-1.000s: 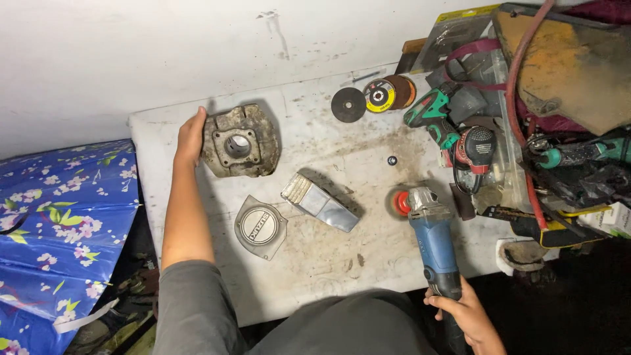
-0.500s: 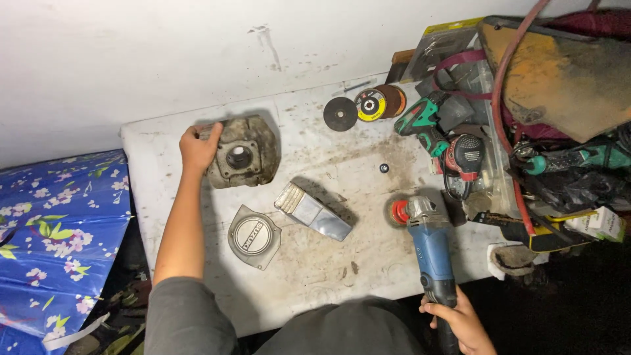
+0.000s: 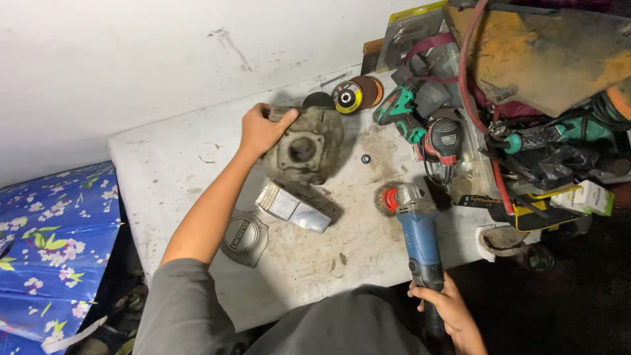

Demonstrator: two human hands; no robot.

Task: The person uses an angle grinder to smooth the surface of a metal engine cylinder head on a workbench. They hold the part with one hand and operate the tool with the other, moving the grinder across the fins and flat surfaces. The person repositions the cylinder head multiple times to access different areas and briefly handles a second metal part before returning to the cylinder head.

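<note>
My left hand (image 3: 261, 129) grips the top left edge of a dirty grey engine cylinder block (image 3: 303, 148) and holds it near the back middle of the white table (image 3: 164, 164). My right hand (image 3: 445, 309) clasps the rear handle of a blue angle grinder (image 3: 415, 230) with a wire brush wheel; it lies on the table, right of the block. A shiny metal cover (image 3: 291, 206) and a round grey engine cover (image 3: 244, 235) lie in front of the block.
Abrasive discs (image 3: 351, 96) rest at the table's back edge. A small black washer (image 3: 365, 158) lies near the block. A heap of power tools, hoses and cables (image 3: 499, 125) crowds the right side. Blue flowered cloth (image 3: 52, 236) lies at left.
My left hand has closed on the cylinder block and carried it to the right, toward the grinder. The grinder and my right hand have stayed about where they were.
</note>
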